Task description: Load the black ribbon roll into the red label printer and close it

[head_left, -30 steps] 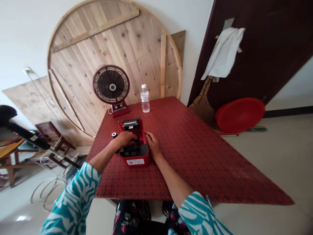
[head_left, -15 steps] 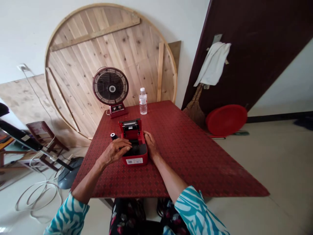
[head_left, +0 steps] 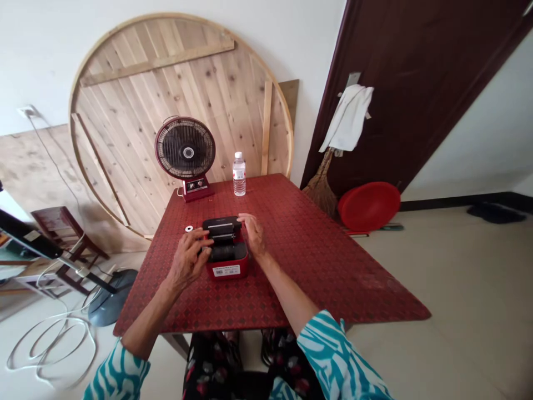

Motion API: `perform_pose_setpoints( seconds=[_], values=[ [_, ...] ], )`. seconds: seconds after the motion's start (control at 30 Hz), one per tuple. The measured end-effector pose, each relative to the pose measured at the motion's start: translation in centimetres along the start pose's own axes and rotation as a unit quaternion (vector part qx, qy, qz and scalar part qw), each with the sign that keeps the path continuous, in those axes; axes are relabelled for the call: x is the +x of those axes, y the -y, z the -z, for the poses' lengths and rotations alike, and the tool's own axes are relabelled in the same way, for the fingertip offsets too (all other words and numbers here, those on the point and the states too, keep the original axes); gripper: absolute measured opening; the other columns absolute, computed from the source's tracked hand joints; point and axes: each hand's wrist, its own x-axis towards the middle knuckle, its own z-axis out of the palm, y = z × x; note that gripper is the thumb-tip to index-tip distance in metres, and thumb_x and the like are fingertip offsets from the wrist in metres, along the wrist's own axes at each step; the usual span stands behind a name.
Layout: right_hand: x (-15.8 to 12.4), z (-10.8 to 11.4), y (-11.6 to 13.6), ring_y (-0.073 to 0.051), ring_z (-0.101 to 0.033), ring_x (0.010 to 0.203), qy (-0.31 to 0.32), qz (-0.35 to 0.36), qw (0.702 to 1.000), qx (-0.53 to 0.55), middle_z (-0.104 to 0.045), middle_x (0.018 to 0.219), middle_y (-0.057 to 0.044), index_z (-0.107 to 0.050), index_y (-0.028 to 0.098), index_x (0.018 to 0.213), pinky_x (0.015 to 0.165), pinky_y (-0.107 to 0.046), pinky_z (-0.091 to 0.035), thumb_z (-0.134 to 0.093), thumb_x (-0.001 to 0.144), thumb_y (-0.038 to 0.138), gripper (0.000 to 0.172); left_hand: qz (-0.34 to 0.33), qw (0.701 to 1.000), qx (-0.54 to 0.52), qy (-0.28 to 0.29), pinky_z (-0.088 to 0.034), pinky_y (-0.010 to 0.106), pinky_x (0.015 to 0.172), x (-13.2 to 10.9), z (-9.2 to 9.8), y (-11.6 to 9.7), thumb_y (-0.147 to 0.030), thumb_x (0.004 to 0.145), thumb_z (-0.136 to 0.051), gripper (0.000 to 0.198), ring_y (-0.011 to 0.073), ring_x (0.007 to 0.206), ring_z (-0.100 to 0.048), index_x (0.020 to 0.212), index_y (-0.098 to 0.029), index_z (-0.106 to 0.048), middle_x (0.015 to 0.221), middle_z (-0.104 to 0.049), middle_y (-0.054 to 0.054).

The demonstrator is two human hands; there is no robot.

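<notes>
A small red and black label printer [head_left: 227,271] stands on the table in front of me, a white sticker on its near side. Its black lid [head_left: 220,220] is tilted low over the body but not flush, and a dark cylinder [head_left: 224,253] shows in the bay. At the printer's left side is my left hand [head_left: 189,258], fingers spread and bent, tips at the edge of the opening. My right hand [head_left: 253,238] lies along the right side with its fingers stretched to the lid's corner. Behind my left hand stands a small roll with a white end [head_left: 189,228].
A table fan [head_left: 185,153] and a water bottle [head_left: 239,175] stand at the back of the red patterned table [head_left: 325,278]. Behind leans a round wooden tabletop [head_left: 233,100]. A broom [head_left: 320,189] and red basin [head_left: 370,205] are right; a looped cable [head_left: 37,333] lies left.
The printer's lid has come down from upright to a low tilt. My right hand has shifted up to its corner; my left hand has drawn back left from the bay. The view has shifted slightly.
</notes>
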Motion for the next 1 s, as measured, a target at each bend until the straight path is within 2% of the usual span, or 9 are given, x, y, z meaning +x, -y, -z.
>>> perform_pose_setpoints(
  seconds=[0.07,0.27,0.57,0.67,0.7,0.77,0.83,0.9,1.0],
  values=[
    [-1.6,0.4,0.0,-0.018,-0.054,0.109,-0.005,0.016,1.0,-0.013,-0.06,0.107,-0.005,-0.064,0.024,0.086,0.101,-0.037,-0.039,-0.032,0.092,0.044,0.038,0.023,1.0,0.013,-0.005,-0.039,0.043,0.099,0.0,-0.2,0.4,-0.025,0.092,-0.043,0.027,0.0221,0.118,-0.048,0.113,-0.018,-0.058,0.121,-0.058,0.011],
    [-3.3,0.7,0.0,-0.019,-0.052,0.113,0.002,0.024,0.999,-0.037,-0.056,0.113,-0.007,-0.063,0.024,0.086,0.101,-0.038,-0.038,-0.033,0.093,0.041,0.035,0.044,0.996,0.041,0.058,-0.036,0.044,0.101,-1.1,-1.2,1.4,-0.024,0.094,-0.038,0.029,0.0218,0.122,-0.045,0.109,-0.019,-0.062,0.115,-0.065,0.007],
    [-3.8,0.5,0.3,-0.021,-0.052,0.113,-0.006,-0.015,1.0,-0.005,-0.059,0.112,-0.006,-0.064,0.025,0.086,0.102,-0.039,-0.037,-0.038,0.089,0.048,0.035,0.059,0.997,0.0,0.05,-0.033,0.047,0.102,-2.0,-1.7,1.7,-0.024,0.093,-0.039,0.029,0.0229,0.119,-0.049,0.107,-0.019,-0.064,0.115,-0.065,0.008],
    [-3.9,0.3,0.0,-0.021,-0.052,0.113,-0.011,-0.044,0.999,0.013,-0.061,0.114,-0.006,-0.063,0.026,0.102,0.104,-0.041,-0.035,-0.04,0.087,0.052,0.038,0.13,0.988,-0.086,0.0,-0.036,0.045,0.1,-3.0,-2.2,1.3,-0.029,0.093,-0.038,0.031,0.0224,0.118,-0.05,0.111,-0.02,-0.062,0.12,-0.062,0.009],
    [-3.9,0.3,-0.2,-0.021,-0.052,0.114,-0.014,-0.061,0.998,0.021,-0.061,0.116,-0.006,-0.061,0.026,0.108,0.105,-0.041,-0.035,-0.041,0.086,0.054,0.04,0.177,0.976,-0.123,-0.037,-0.041,0.041,0.096,-3.4,-2.4,1.2,-0.031,0.093,-0.039,0.031,0.0217,0.114,-0.053,0.112,-0.02,-0.061,0.12,-0.061,0.009],
    [-3.9,0.2,-0.8,-0.022,-0.052,0.116,-0.02,-0.102,0.994,0.038,-0.06,0.121,-0.006,-0.058,0.026,0.115,0.104,-0.042,-0.036,-0.043,0.084,0.057,0.046,0.278,0.933,-0.2,-0.113,-0.048,0.033,0.08,-4.0,-2.8,0.9,-0.037,0.092,-0.041,0.033,0.0184,0.094,-0.06,0.116,-0.02,-0.058,0.111,-0.063,0.009],
    [-3.8,0.3,-1.3,-0.022,-0.053,0.115,-0.022,-0.135,0.989,0.053,-0.06,0.122,-0.006,-0.058,0.025,0.116,0.102,-0.042,-0.038,-0.043,0.083,0.059,0.05,0.355,0.881,-0.277,-0.143,-0.046,0.025,0.061,-4.0,-2.9,0.8,-0.041,0.09,-0.045,0.037,0.0129,0.068,-0.058,0.117,-0.018,-0.056,0.09,-0.064,0.006],
    [-3.8,0.3,-1.7,-0.023,-0.055,0.113,-0.023,-0.158,0.985,0.061,-0.061,0.121,-0.007,-0.058,0.025,0.116,0.1,-0.042,-0.041,-0.042,0.082,0.061,0.051,0.398,0.84,-0.349,-0.12,-0.037,0.02,0.048,-3.5,-2.8,0.7,-0.045,0.086,-0.05,0.043,0.0084,0.05,-0.047,0.117,-0.016,-0.054,0.069,-0.058,0.0],
    [-3.7,0.2,-1.9,-0.024,-0.058,0.108,-0.024,-0.181,0.981,0.064,-0.063,0.117,-0.008,-0.058,0.024,0.114,0.097,-0.043,-0.043,-0.042,0.081,0.063,0.054,0.429,0.799,-0.416,-0.061,-0.026,0.019,0.04,-2.4,-2.5,0.7,-0.047,0.081,-0.057,0.054,0.006,0.039,-0.037,0.122,-0.013,-0.05,0.051,-0.048,-0.007]
  ],
)
